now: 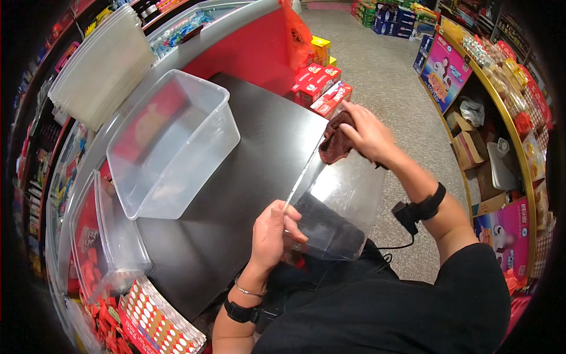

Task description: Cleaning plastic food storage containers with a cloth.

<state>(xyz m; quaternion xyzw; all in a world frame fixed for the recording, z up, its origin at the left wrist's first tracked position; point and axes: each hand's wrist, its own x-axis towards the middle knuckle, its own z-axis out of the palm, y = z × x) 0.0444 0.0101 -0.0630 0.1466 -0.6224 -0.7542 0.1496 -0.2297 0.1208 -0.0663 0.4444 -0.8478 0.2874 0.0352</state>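
Observation:
My left hand [270, 236] grips the rim of a clear plastic bin [338, 221], which is tilted on its side near my lap. Wrapped in my right hand [369, 132] is a brown cloth [334, 144], pressed against the far end of that same rim. The bin's walls are see-through, with the dark clothing and table edge visible behind them. On the dark, smooth tabletop [261, 119] a larger translucent plastic bin [203, 150] stands upright, its open top facing up. Another clear container [126, 248] is at the table's left side.
Nested translucent bins [104, 66] stand at the upper left on a red and grey freezer chest [247, 44]. Red cartons [318, 88] sit beyond the table's far corner. A stack of patterned cardboard [159, 318] lies lower left. Across the speckled floor [376, 66] runs a goods-laden display shelf [508, 119].

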